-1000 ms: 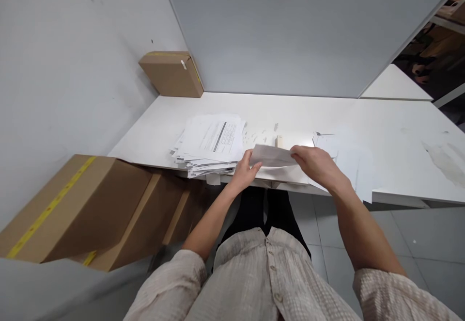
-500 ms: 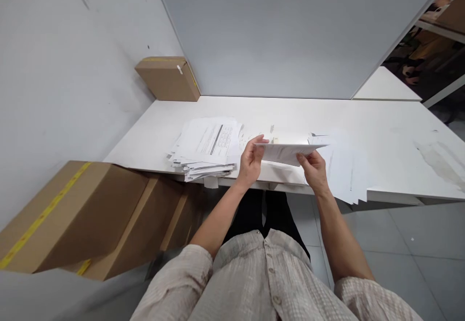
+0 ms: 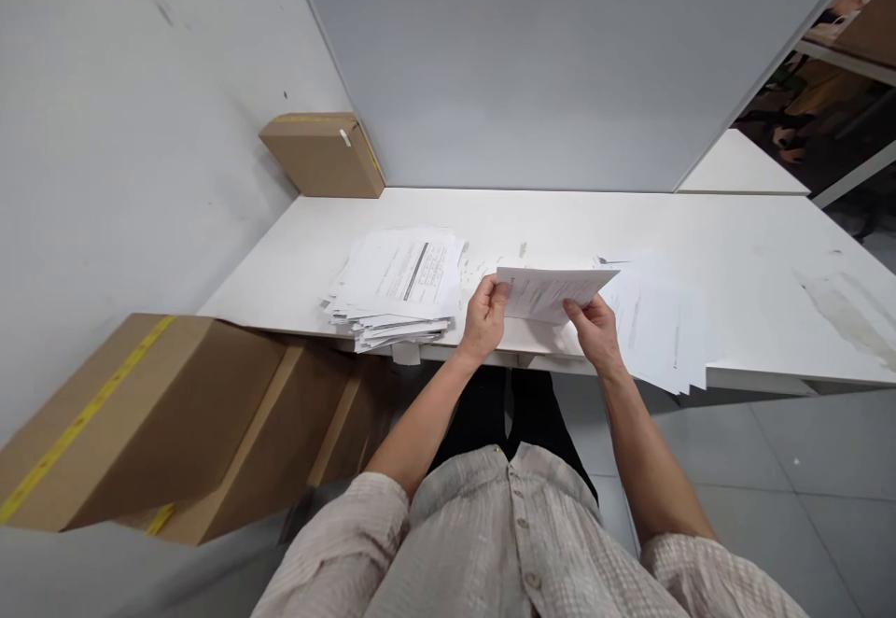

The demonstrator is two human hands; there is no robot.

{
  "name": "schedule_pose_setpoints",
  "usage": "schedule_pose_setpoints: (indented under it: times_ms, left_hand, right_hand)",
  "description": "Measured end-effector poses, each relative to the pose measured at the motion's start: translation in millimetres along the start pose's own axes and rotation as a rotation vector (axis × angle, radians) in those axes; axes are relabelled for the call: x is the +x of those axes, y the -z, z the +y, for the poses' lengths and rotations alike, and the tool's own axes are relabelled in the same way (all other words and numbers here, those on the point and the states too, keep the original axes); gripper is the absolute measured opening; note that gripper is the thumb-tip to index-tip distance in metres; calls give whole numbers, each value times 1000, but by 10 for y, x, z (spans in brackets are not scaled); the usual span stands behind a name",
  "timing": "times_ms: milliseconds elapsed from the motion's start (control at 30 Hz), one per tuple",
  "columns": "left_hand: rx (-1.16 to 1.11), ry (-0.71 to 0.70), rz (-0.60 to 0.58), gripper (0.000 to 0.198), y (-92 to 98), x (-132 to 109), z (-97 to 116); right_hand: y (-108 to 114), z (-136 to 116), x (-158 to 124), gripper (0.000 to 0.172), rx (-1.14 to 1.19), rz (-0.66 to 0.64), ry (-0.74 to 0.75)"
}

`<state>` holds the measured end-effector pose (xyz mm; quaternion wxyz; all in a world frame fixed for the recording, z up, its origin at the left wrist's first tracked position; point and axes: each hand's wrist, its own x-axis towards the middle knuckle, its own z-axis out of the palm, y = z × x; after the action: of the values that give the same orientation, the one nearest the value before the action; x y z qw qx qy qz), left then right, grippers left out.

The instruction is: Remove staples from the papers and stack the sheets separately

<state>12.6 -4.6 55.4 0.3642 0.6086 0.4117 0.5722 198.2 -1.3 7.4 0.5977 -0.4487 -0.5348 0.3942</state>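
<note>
I hold a folded white printed sheet [image 3: 550, 289] in both hands just above the front edge of the white table [image 3: 735, 235]. My left hand [image 3: 482, 321] pinches its left edge, thumb on top. My right hand [image 3: 597, 330] grips its lower right edge. Left of my left hand lies a thick, untidy stack of printed papers [image 3: 399, 287]. Right of my right hand several loose white sheets [image 3: 654, 324] lie spread out, overhanging the table's front edge.
A small cardboard box [image 3: 323, 154] stands in the back left corner against the wall. Large cardboard boxes with yellow tape [image 3: 161, 413] lean under the table's left end. A grey partition [image 3: 546, 67] backs the table. Grey tiled floor [image 3: 770, 469] lies to the right.
Both hands have lifted the folded sheet off the table and tilted it up toward me, so its printed face now shows. My right hand slid from its top to its lower right edge.
</note>
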Motion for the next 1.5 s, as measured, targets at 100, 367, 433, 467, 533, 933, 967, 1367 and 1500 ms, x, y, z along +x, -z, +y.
schedule_pose_setpoints:
  times_ms: [100,367,433,467,533,933,967,1367,1500]
  left_hand:
    - [3,5,-4,25,7,3,-15]
    - [23,30,-11,26,11,-37,-21]
    - [13,47,-19,26,8,-49,-22]
    - [0,50,-20,26,8,-55,-11]
    - [-35,53,-20,25,10,-71,29]
    - [-48,631,-215,24,92,-473,-360]
    - [-16,671,-238,28,105,-494,-398]
    - [511,209,-247,41,-47,-219,-533]
    - [553,82,-289,43,-148,-118,-621]
  right_hand:
    - [-23,-18,-16,26,-6,-6,-15]
    - [-36,-77,-75,27,-82,-16,-56]
    - [-34,-83,-81,26,-93,-28,-62]
    - [-31,-95,-85,27,-96,-34,-59]
    - [-21,-143,-106,28,-119,-40,-56]
    - [247,-181,-889,33,-272,-78,-484]
    - [273,-167,-947,35,-228,-78,-534]
    - [437,-188,-896,41,-192,-28,-731]
    - [428,-190,-816,37,-224,-5,-717]
